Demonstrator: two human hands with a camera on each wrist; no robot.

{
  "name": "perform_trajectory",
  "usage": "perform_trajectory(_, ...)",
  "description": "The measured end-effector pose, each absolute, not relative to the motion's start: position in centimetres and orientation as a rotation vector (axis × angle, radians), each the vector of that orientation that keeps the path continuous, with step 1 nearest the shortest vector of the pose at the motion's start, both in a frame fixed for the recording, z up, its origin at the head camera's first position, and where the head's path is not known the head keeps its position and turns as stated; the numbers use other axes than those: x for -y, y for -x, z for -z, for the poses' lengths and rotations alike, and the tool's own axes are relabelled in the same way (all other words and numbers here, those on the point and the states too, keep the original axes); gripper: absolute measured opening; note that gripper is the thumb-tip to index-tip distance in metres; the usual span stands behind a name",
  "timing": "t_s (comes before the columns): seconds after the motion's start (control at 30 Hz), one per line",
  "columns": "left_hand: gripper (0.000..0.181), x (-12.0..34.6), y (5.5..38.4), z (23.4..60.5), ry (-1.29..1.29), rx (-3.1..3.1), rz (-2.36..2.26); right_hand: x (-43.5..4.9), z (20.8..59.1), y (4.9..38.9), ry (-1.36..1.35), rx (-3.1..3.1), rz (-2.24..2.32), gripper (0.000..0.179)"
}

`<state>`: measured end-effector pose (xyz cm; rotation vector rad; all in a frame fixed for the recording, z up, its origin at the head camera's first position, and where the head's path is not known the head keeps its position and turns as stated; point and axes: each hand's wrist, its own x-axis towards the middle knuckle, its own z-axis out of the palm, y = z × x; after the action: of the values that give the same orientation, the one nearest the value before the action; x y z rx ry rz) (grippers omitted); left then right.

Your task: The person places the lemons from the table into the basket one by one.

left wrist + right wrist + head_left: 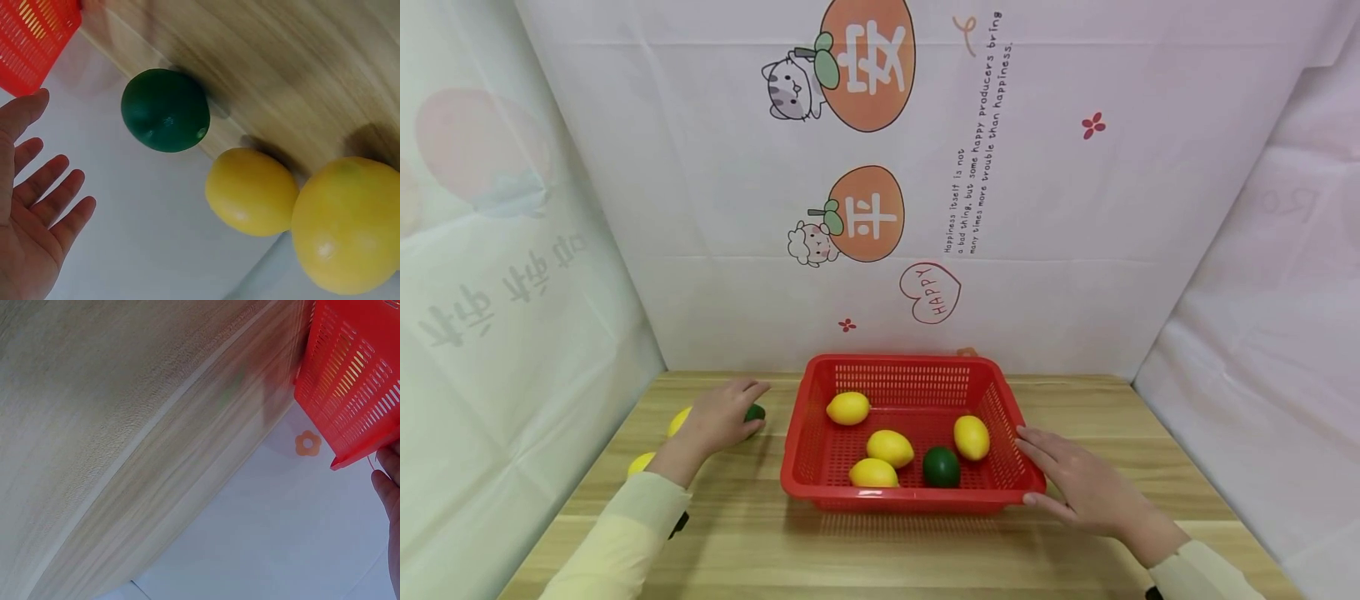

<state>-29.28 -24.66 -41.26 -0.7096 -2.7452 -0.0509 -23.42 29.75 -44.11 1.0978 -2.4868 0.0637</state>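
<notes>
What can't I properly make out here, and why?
Head view: the green fruit outside the basket, partly covered by the left hand.
Head view: the bottom of the frontmost lemon inside, behind the front rim.
Left wrist: the rightmost lemon, cut off by the right edge.
Right wrist: the right hand, cut by the right edge.

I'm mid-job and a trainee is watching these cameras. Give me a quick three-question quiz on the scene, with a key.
1. How many lemons lie in the red plastic basket?
2. True or false: in the left wrist view, the left hand is apart from the dark green fruit.
3. What does the right hand touch?
A) a lemon
B) the basket
C) a dark green fruit

Key:
1. Four
2. True
3. B
</notes>
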Motion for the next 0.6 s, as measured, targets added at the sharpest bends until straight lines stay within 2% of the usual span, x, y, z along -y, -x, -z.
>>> perform_trajectory(0.6,0.058,25.3,30.9,44.0,0.599,2.911,0.066,-29.8,44.0,23.3,-1.096,2.490,-0.083,0.067)
